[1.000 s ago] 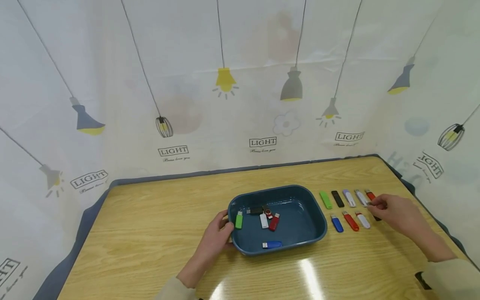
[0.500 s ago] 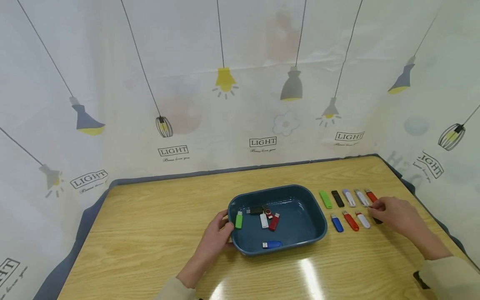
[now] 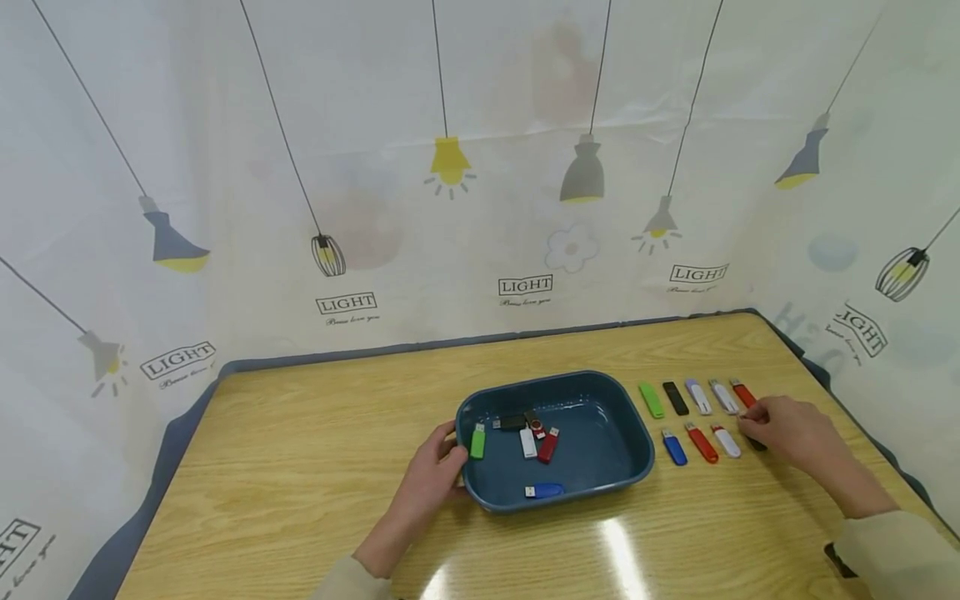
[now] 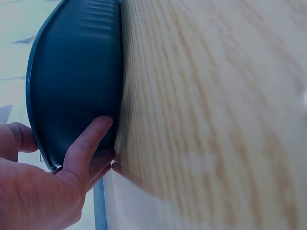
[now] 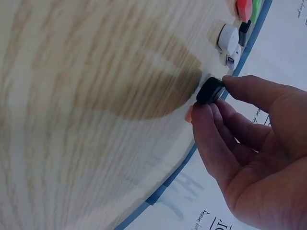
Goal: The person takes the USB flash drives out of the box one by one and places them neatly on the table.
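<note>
My left hand (image 3: pixel 429 471) grips the left end of a dark blue tray (image 3: pixel 555 497), thumb over the rim and fingers against the outer wall (image 4: pixel 76 72). Inside lie several USB sticks, among them a green one (image 3: pixel 477 443), a white one (image 3: pixel 528 442) and a blue one (image 3: pixel 545 491). At the right, my right hand (image 3: pixel 795 433) pinches a black USB stick (image 5: pixel 209 91) between thumb and fingers, low over the table at the end of the front row. Beside it lie a white USB stick with a red end (image 3: pixel 727 442) and a red one (image 3: pixel 742 393) behind.
Two rows of USB sticks lie right of the tray, including a green one (image 3: pixel 651 400), a black one (image 3: pixel 676 398) and a red one (image 3: pixel 702 443). A dark object (image 3: pixel 838 560) lies by the right sleeve. A printed curtain (image 3: pixel 480 208) surrounds the wooden table (image 3: pixel 315 450).
My right hand has moved slightly down and toward me with the black USB stick, then nearly stopped. The left hand and the tray have stayed in place.
</note>
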A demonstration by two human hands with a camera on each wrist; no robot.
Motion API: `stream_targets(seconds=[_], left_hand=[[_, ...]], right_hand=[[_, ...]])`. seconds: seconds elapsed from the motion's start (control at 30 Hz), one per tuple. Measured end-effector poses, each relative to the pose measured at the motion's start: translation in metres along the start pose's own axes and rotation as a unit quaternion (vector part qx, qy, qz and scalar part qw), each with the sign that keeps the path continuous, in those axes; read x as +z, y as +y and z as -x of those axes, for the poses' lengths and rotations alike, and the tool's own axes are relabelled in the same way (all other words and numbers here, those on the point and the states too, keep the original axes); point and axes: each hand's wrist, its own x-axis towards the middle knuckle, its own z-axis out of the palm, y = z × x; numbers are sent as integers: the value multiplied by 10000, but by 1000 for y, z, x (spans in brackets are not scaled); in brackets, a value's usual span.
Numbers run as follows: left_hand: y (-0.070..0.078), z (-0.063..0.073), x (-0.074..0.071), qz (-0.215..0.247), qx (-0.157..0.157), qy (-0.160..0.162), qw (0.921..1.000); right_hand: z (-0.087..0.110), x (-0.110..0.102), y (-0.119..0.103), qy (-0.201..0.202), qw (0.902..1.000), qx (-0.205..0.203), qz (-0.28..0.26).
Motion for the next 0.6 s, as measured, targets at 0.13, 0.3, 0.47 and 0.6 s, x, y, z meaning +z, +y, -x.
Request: stream_targets(seconds=[0.13,0.3,0.47,0.6], left_hand=[[0,0,0,-17,-17,26,10000],[0,0,0,-19,-29,22,10000],[-1,-1,0,-14,-28,-2,10000],[-1,-1,-1,-1,-33,-3,10000]], right_hand=[[2,1,-1,12,10000,-2,60],[3,2,-3,-15,9999,19,105],[2,2,-3,-20,9999,37,133],[2,3,-2,-101,9999,68,112]])
